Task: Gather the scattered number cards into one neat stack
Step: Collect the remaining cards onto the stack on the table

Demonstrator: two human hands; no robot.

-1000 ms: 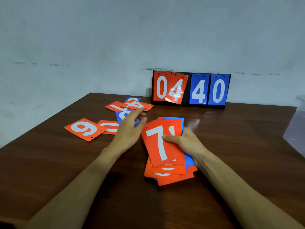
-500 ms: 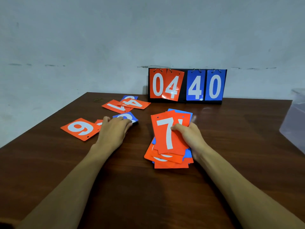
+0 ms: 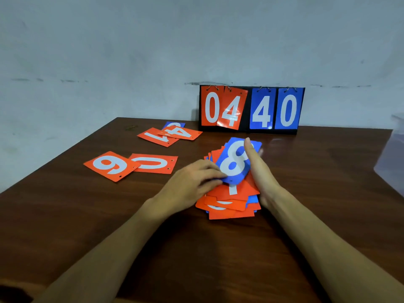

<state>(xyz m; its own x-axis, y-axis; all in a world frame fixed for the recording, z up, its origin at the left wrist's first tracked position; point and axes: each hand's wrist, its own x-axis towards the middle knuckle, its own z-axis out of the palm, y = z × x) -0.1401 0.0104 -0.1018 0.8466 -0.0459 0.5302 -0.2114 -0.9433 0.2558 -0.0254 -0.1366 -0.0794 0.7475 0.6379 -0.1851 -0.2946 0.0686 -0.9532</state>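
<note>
- Ungathered: orange 9 card [image 3: 111,166] overlapping an orange card [image 3: 156,164]; farther back, orange 1 card [image 3: 156,136], orange 4 card [image 3: 182,133], blue card [image 3: 172,124]
- Left hand [image 3: 192,184] pinches blue 8 card [image 3: 235,162] atop the ragged stack [image 3: 231,202], mid-table
- Right hand [image 3: 260,171], fingers straight, braces its right edge

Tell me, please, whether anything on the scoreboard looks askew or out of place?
Yes: the red 4 card hangs tilted on the scoreboard, overlapping the red 0 card, while the blue 4 card and blue 0 card hang straight.
</note>
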